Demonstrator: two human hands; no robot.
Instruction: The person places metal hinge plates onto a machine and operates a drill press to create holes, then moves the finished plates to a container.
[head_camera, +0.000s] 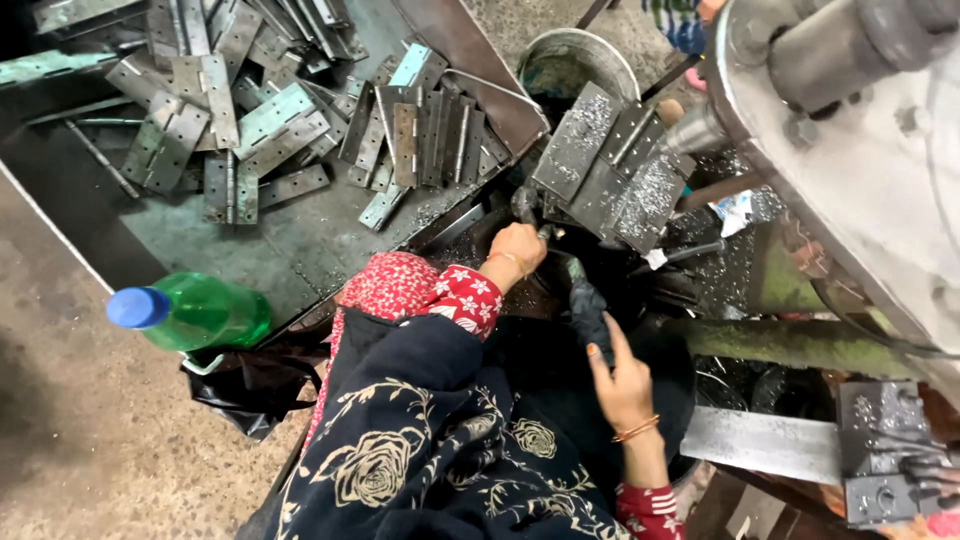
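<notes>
Head view, looking straight down at a cluttered metal-working station.

Left hand (517, 250), centre of frame: fingers curled in narrow, closed around a small dark part at the lower edge of a stack of metal plates (610, 170). What exactly it grips is hidden by the fingers. A thin bangle sits on the wrist; the sleeve is red with a floral print.

Right hand (622, 380), lower centre-right: it holds a dark cloth-like wad (588, 308) that runs up and left from the palm. Index finger extended along it, other fingers wrapped. An orange bangle on the wrist.

The plate stack lies tilted, just right of centre in the upper half, dusted with bright metal shavings. It touches the nose of a grey machine spindle (690, 128) coming in from the upper right.

Upper left: a shallow tray (250, 240) holding many loose grey hinges (250, 110), scattered and overlapping.

Top centre: a round metal bucket (575, 60), partly behind the tray's corner.

Left of centre: a green plastic bottle (195, 312) with a blue cap, lying on its side at the tray's lower edge, above a black bag (250, 390).
</notes>
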